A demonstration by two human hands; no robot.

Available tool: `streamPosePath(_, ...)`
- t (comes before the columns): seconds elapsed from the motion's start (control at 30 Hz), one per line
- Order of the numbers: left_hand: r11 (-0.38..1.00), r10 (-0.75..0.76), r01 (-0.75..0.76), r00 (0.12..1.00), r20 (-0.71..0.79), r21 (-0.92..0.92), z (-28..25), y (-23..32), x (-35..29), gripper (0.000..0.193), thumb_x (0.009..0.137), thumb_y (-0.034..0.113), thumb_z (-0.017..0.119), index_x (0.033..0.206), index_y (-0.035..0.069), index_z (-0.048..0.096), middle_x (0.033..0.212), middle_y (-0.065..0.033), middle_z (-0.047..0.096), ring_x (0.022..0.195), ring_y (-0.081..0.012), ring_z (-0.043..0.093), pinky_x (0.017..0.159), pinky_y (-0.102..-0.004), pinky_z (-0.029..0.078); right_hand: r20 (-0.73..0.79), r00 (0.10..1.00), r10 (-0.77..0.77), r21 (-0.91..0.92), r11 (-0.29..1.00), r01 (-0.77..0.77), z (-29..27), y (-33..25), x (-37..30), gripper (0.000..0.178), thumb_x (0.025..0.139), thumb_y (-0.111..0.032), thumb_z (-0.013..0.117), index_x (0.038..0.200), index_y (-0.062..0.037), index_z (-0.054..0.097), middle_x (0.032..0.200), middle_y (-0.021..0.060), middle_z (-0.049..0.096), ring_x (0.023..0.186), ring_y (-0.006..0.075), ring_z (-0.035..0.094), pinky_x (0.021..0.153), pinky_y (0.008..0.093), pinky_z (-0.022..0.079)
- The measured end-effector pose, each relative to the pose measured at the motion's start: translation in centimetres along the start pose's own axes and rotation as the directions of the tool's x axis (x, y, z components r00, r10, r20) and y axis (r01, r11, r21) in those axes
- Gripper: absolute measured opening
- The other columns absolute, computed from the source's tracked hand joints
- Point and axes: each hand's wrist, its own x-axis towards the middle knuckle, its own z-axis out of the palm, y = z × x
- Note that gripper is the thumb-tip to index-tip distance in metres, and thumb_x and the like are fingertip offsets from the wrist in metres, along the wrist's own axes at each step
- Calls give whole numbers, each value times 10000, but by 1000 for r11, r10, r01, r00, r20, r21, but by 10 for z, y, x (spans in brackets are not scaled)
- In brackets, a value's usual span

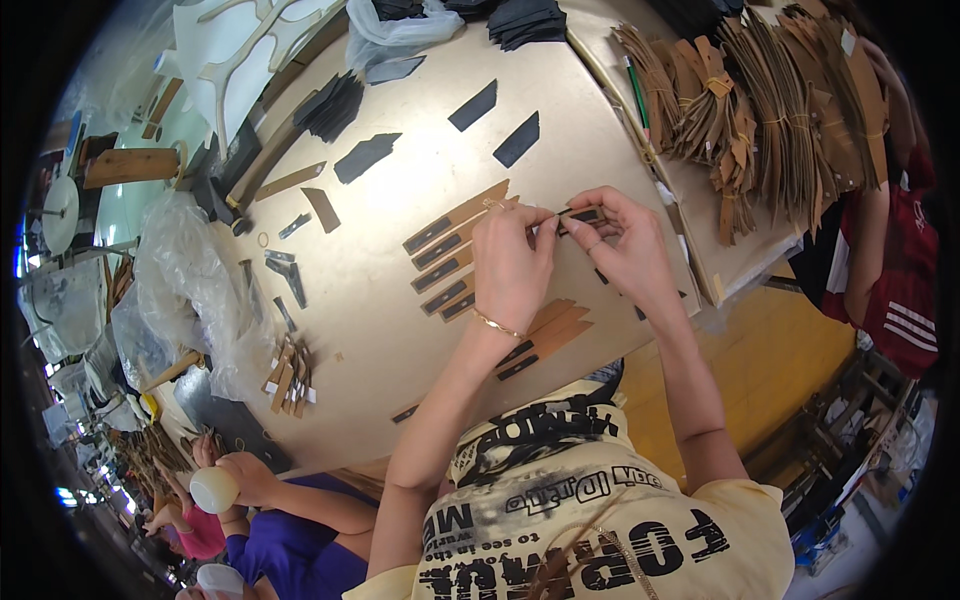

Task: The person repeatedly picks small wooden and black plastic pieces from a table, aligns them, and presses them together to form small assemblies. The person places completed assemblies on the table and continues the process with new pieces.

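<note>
Busy workshop, dark cut pieces [367,157] scattered over a shiny tabletop [365,270]. Left hand [515,250] and right hand [632,245] both have a narrow, pinched grip on one small dark-and-brown strip [584,214], just right of some black-ended brown strips [468,217]. Tied brown bundles [775,100] sit upper right.
</note>
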Motion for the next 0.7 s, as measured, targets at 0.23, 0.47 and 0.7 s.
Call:
streamPosePath(0.23, 988, -8, 2, 999, 37, 155, 4, -5, -4, 69, 818, 18, 670, 828, -41, 704, 860, -194, 649, 721, -334, 631, 662, -413, 504, -23, 1000, -19, 32, 999, 20, 1, 1, -2, 218, 872, 25, 670, 1068, 2, 579, 902, 33, 684, 784, 56, 606, 702, 217, 489)
streamPosePath(0.47, 892, 229, -177, 970, -77, 416, 15, -4, -16, 107, 862, 30, 625, 865, -51, 695, 950, -193, 662, 781, -355, 633, 700, -424, 513, -70, 997, -24, 173, 984, 36, 0, 9, 3, 322, 872, 25, 637, 1136, -34, 462, 797, 59, 673, 679, 72, 595, 617, 220, 485)
streamPosePath(0.7, 995, -20, 34, 990, 143, -95, -24, 4, -11, 248, 915, 10, 633, 1151, -21, 701, 868, -91, 648, 777, -109, 680, 648, -256, 560, -59, 998, -26, 134, 990, 34, -1, 5, 2, 337, 868, 13, 630, 1146, -25, 444, 786, 77, 668, 665, 85, 607, 614, 241, 495)
